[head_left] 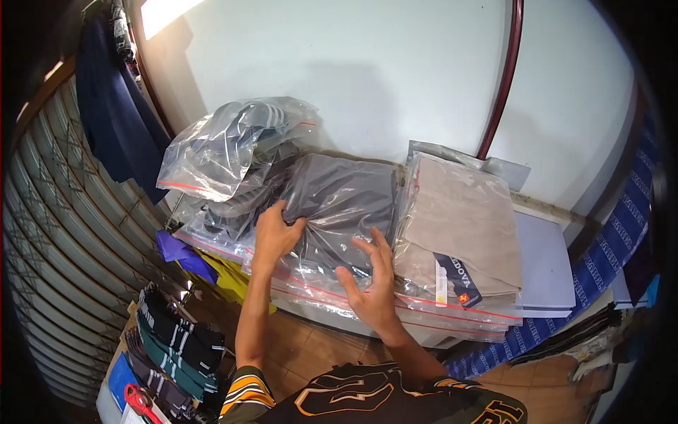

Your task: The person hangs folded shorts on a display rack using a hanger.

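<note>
Clock directions taken from the dark grey pack [346,191], 12 at the wall. Pack = folded dark garment in clear plastic, lying flat, mid-row on the bench [318,316]

Left hand [279,234]: 8 o'clock, on the pack's left edge. Fingers bent, thumb pointing inward across the plastic. Film creases fan out from near the thumb. Can't tell if it is pinching the film or just pressing.

Right hand [371,283]: 5 o'clock, open, fingers spread and slightly bent, at the pack's lower right. Nothing gripped that I can see; contact with the film unclear.

Around it:
- 10 o'clock: clear bag [233,145] with a red seal line, striped item inside, heaped on more bagged dark clothing
- 3 o'clock: beige pack [459,219], just beside the grey one, dark printed label [462,283] at its near edge
- 4 o'clock: white sheets [544,261], partly under the beige pack. Blue lettered band [607,244] slants past them
- 2 o'clock: dark red pole [505,78] near the wall
- 8 o'clock: purple cloth [185,256] and yellow cloth [236,284] hanging below the bags
- Between 7 and 8, lower down: folded dark and green clothes [176,346], red-handled tool [141,403] beside them
</note>
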